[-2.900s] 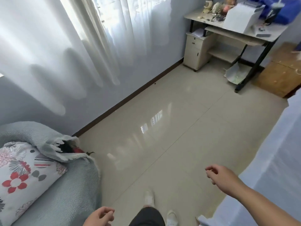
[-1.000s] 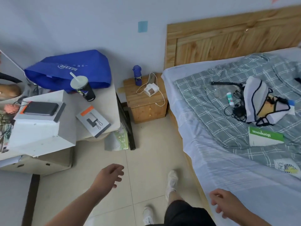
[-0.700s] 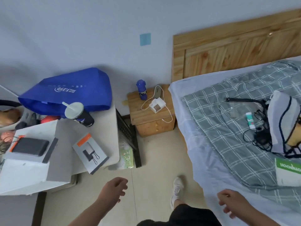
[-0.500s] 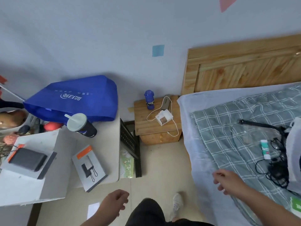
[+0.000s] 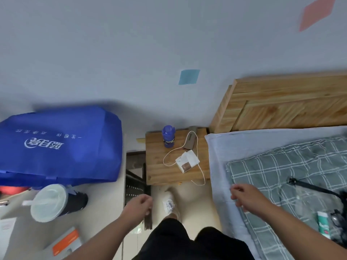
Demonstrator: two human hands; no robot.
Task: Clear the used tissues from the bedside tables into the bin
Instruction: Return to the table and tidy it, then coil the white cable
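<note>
A wooden bedside table [image 5: 159,175] stands against the wall between a desk and the bed. On it are a blue bottle [image 5: 168,136], a small white box [image 5: 186,161] ringed by a white cable, and a brown flat object [image 5: 190,140]. I cannot pick out a crumpled tissue on it, and no bin is in view. My left hand [image 5: 139,205] hangs in front of the table's left corner, fingers loosely curled and empty. My right hand [image 5: 244,196] hovers over the bed's edge, also empty.
A white desk [image 5: 105,212] on the left carries a blue bag [image 5: 60,145], a lidded cup [image 5: 54,202] and an orange-striped box [image 5: 65,243]. A bed with a grey checked cover [image 5: 281,175] and wooden headboard [image 5: 281,106] fills the right. A narrow floor strip [image 5: 187,199] leads to the table.
I have turned from the window side and walked towards the bedside table, which is now much closer. Both hands stay empty; the right one has swung in over the bed's edge.
</note>
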